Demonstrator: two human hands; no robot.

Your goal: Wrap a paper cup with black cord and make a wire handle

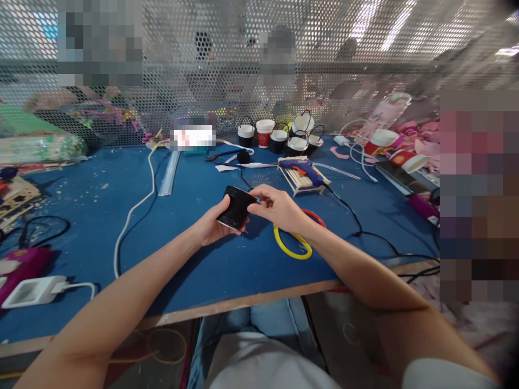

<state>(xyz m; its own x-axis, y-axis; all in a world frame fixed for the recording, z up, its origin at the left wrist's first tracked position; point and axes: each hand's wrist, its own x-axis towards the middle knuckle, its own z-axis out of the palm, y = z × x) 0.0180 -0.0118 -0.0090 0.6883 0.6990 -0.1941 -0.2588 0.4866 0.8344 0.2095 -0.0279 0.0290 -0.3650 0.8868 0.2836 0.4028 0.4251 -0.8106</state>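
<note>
My left hand holds a small black cup tilted on its side above the blue table. My right hand pinches the cup's rim from the right, with what looks like a thin black strip at its fingertips. A yellow ring and a red ring lie on the table just under my right wrist.
A blue glue gun rests on a stick rack behind my hands. Finished black, white and red cups with handles stand by the perforated screen. Cables, a white adapter and a magenta object lie left; clutter crowds the right.
</note>
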